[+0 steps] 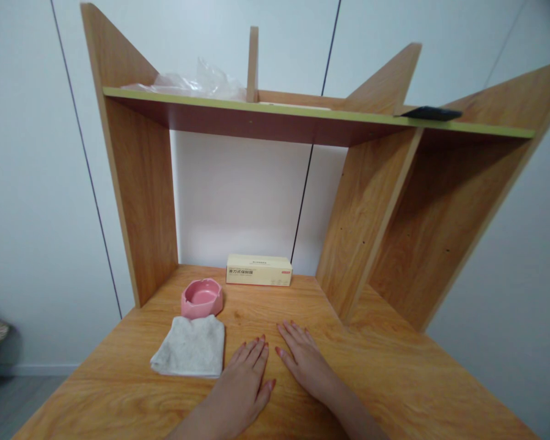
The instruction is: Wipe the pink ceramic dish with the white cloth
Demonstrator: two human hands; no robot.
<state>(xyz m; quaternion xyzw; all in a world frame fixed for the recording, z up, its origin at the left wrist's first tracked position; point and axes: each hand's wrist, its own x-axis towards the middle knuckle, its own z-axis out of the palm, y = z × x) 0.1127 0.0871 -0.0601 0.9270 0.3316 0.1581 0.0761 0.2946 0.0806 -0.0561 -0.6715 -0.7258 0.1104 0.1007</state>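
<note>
Both of my hands lie flat on the wooden desk [394, 379], palms down and fingers stretched out. My left hand [242, 382] rests just right of a folded grey-white cloth [190, 346], close to its edge but apart from it. My right hand [305, 357] lies beside the left one, holding nothing. A pink ceramic dish [202, 297] stands just behind the cloth. A long cream cardboard box [259, 270] with printed text lies at the back of the desk against the wall.
A wooden hutch rises from the desk with upright side panels [142, 201] and a slanted divider [362, 220] on the right. Its upper shelf [302, 113] carries crumpled clear plastic [197, 82] and a dark flat object [433, 113]. White walls stand behind.
</note>
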